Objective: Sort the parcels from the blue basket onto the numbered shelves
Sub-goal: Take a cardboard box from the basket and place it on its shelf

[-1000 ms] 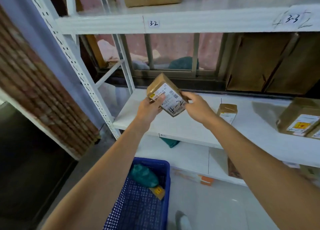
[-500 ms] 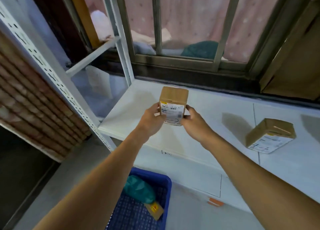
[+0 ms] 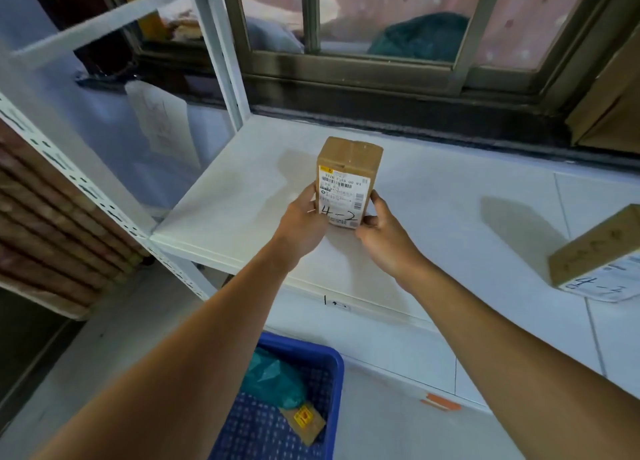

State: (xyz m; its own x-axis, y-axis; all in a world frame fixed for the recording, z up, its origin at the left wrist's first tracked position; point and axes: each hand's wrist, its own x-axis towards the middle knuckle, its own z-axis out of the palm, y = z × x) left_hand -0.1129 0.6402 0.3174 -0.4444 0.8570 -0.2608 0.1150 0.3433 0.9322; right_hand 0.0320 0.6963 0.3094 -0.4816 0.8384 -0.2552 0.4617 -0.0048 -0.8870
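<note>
My left grip (image 3: 304, 217) and right grip (image 3: 384, 232) pinch the 4-2 parcel (image 3: 349, 168) upright at the white shelf (image 3: 225, 210)'s left end; I'd seat it flat, label toward the shelf's front.

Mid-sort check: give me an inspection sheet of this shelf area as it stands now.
Surface: white shelf; the tag on its front edge is unreadable.
Job's things: brown parcel marked 4-2, upright over the shelf; second parcel at right; blue basket below holds a teal bag and a flat brown packet.
Clutter: orange scrap lower down, right of the basket.
Hands: left hand and right hand grip the brown parcel's sides.
Cables: nothing seen.
Surroundings: window behind; brick wall at left.
</note>
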